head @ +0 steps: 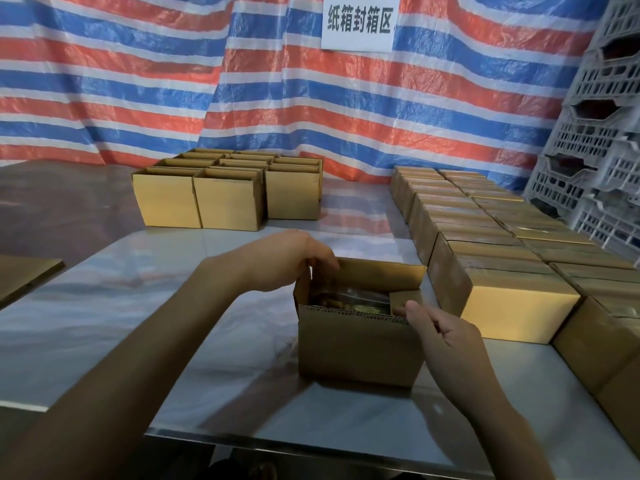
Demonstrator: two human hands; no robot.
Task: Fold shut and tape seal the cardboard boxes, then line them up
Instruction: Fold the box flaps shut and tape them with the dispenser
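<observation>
Our left hand (301, 261) and right hand (446, 336) both grip the flaps of the open box (360, 348) on the bench (138, 323), and the white sign (360, 22) far behind reads 纸箱封箱区.

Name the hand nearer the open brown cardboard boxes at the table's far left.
Left. The left hand grips the far left corner of the nearest brown cardboard box, this side of the open brown cardboard boxes; the right hand is at its near right corner, farther off.
</observation>
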